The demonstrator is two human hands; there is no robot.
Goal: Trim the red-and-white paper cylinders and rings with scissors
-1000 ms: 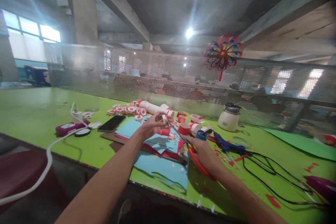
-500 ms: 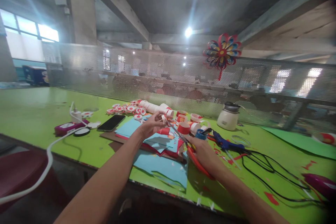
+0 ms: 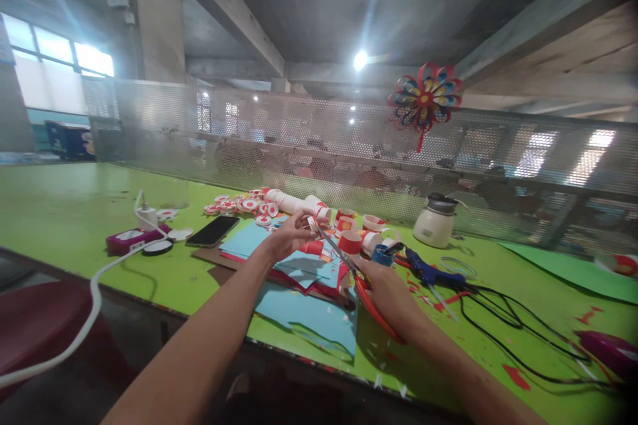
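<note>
My left hand [image 3: 290, 238] pinches a small white paper piece [image 3: 313, 224] above a pile of blue and red paper sheets [image 3: 304, 279]. My right hand [image 3: 391, 295] grips red-handled scissors [image 3: 356, 275], whose blades reach up to the paper piece in my left hand. Both hands hover over the green table [image 3: 74, 212]. Red and white paper rolls [image 3: 359, 232] lie just behind the scissors' tips.
A black phone [image 3: 213, 230], a pink power strip [image 3: 132, 239] with a white cable, a blue glue gun [image 3: 428, 272] with black cord, and a cream pot [image 3: 434, 229] sit on the table. A mesh screen with a paper pinwheel [image 3: 423, 98] stands behind. Paper scraps litter the right.
Nearly nothing has moved; both hands stay in place with the scissors at the paper piece, and the view shifts very slightly.
</note>
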